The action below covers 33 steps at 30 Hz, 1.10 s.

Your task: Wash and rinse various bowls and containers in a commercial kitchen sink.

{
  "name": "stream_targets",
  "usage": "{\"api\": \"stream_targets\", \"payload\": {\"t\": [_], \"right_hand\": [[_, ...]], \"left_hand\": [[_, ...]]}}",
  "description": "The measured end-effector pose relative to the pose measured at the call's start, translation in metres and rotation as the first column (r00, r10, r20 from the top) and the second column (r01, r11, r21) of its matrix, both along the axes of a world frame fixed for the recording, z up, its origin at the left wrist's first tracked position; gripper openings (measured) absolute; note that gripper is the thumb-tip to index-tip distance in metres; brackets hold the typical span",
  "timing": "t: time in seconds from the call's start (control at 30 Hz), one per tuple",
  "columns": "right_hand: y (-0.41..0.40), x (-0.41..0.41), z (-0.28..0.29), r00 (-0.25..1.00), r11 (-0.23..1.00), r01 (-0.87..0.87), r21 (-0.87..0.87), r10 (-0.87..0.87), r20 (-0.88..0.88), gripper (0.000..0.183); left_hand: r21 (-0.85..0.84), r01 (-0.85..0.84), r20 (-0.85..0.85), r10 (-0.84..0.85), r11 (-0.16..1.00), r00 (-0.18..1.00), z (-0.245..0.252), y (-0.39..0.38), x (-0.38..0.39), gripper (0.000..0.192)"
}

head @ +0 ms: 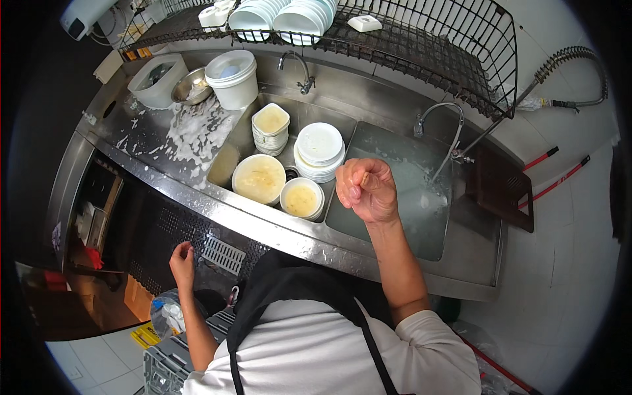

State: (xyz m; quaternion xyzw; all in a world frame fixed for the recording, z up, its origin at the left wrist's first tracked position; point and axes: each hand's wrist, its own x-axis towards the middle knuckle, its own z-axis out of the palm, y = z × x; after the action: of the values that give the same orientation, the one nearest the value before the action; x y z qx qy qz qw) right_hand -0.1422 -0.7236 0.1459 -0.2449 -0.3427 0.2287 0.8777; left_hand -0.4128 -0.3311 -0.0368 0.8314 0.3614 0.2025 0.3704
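My right hand point(368, 190) is raised over the left edge of the water-filled right sink basin point(400, 217), its fingers curled; whether it holds anything small cannot be told. Low at the left, in front of the counter, hangs my left hand point(182, 264) with fingers bent and nothing visible in it. In the left basin stand a stack of white plates point(320, 143), a stack of squarish dishes point(270, 121), a large round bowl point(259, 178) of cloudy yellowish liquid and smaller stacked bowls point(301, 198). Water runs from a curved faucet point(461, 116) into the right basin.
Foam point(197, 133) covers part of the left counter, near a lidded white bucket point(231, 81), a metal bowl point(191, 88) and a plastic tub point(158, 81). A wire rack point(424, 59) with bowls hangs above the sinks. A brown plastic tray point(498, 182) leans at the right end.
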Motion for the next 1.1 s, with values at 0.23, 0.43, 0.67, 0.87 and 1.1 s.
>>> {"api": "stream_targets", "payload": {"t": [0.23,0.43,0.67,0.87,1.1], "right_hand": [[-0.002,0.002,-0.02,0.997,0.997,0.056,-0.046,-0.059,-0.055,0.011],[-0.029,0.031,-0.165,0.858,0.733,0.203,-0.649,-0.453,-0.243,0.027],[-0.194,0.045,-0.39,0.687,-0.51,0.52,-0.685,-0.227,0.69,0.034],[-0.211,0.058,-0.411,0.385,-0.14,-0.1,-0.985,-0.918,0.092,0.03],[0.014,0.065,-0.279,0.428,0.823,0.137,-0.551,-0.55,-0.717,0.029]], "left_hand": [[-0.01,-0.018,-0.007,0.018,1.0,1.0,-0.008,0.0,-0.005,0.015],[-0.754,0.594,0.618,0.608,0.279,0.498,0.025,0.028,-0.013,0.03],[-0.523,0.824,0.719,0.633,0.22,0.287,0.064,0.06,-0.003,0.031],[-0.584,0.771,0.7,0.638,0.253,0.321,0.062,0.117,0.011,0.029],[-0.891,0.306,0.4,0.266,0.334,0.877,-0.007,0.179,0.123,0.01]]}}
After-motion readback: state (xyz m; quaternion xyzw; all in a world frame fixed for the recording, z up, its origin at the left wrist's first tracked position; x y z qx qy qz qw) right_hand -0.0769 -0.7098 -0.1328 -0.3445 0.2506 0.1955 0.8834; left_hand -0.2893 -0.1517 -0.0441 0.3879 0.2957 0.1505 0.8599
